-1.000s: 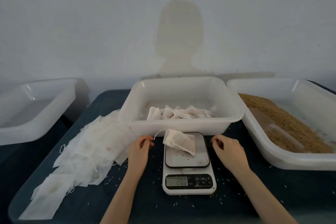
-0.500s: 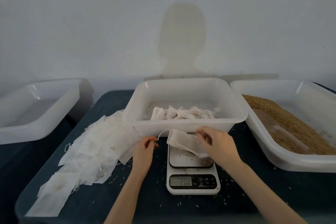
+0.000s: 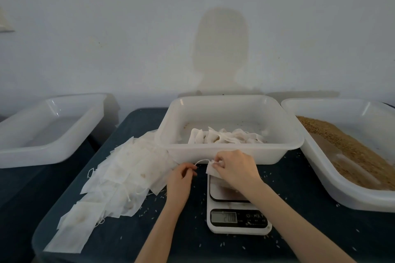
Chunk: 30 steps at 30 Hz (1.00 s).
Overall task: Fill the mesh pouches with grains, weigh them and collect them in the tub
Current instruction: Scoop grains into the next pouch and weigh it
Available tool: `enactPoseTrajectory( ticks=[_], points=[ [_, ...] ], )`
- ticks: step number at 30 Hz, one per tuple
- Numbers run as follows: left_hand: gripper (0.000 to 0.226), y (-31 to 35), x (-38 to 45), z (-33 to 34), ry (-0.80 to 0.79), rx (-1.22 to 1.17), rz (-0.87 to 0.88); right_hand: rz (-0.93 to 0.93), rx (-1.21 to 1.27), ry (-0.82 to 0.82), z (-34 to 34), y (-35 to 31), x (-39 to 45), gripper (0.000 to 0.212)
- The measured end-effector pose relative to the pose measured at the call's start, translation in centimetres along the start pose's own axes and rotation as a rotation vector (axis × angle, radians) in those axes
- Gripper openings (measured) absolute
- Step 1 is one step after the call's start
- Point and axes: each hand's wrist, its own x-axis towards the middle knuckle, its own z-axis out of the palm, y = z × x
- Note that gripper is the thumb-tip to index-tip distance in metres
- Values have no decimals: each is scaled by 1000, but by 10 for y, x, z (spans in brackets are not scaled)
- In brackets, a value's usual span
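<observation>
At frame centre we pinch the pouch (image 3: 212, 170) mouth on the scale (image 3: 236, 209) with our right hand (image 3: 235, 168), left hand (image 3: 181, 177) gripping its string (image 3: 199, 161); we should pull steadily so no grains spill before the tub (image 3: 233, 151).

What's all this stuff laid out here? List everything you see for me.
Middle tub: one, white, behind the scale, holding filled pouches.
Grain tub: one, white, right, holding brown grains.
Left tub: one, white.
Empty pouches: a pile, white, left of the scale.
Scale: one, white, centre.
Pouch: one, white, over the scale.
Table: dark blue, strewn with grains.
Left hand: pinches the pouch's string.
Right hand: pinches the pouch's top.
</observation>
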Motion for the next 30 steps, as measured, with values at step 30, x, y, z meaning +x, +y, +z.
enactPoseTrajectory(
  ticks=[30],
  points=[
    [20,-3,2,4,-5,31,-30,273,8,-245,-58,86,63,22]
  ],
)
